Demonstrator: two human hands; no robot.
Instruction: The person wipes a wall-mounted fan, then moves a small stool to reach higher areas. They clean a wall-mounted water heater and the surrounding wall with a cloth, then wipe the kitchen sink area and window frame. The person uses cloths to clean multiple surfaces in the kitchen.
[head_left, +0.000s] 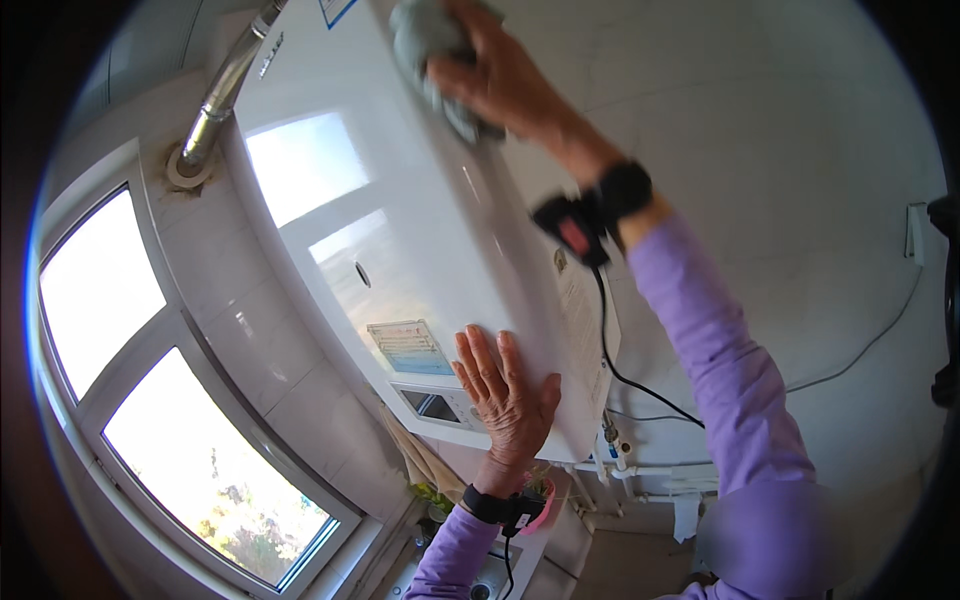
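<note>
A white wall-mounted boiler or water heater (420, 225) fills the middle of the view. My right hand (499, 75) presses a grey-green cloth (429, 45) against its upper right edge, the fingers wrapped over the cloth. Flat on the lower front panel rests my left hand (504, 405), its fingers spread and holding nothing. Just left of those fingers is a sticker (410, 346) bearing writing, with a dark display window (429, 405) below it. Both wrists wear black straps with cabled modules.
A shiny metal flue pipe (217, 105) runs from the appliance into the wall. White-framed windows (176, 315) stand at the left. Beneath the appliance are white pipes (637, 471), a pink pot (541, 510) with a plant, and a hanging tan cloth (424, 454). A wall outlet (916, 234) is at right.
</note>
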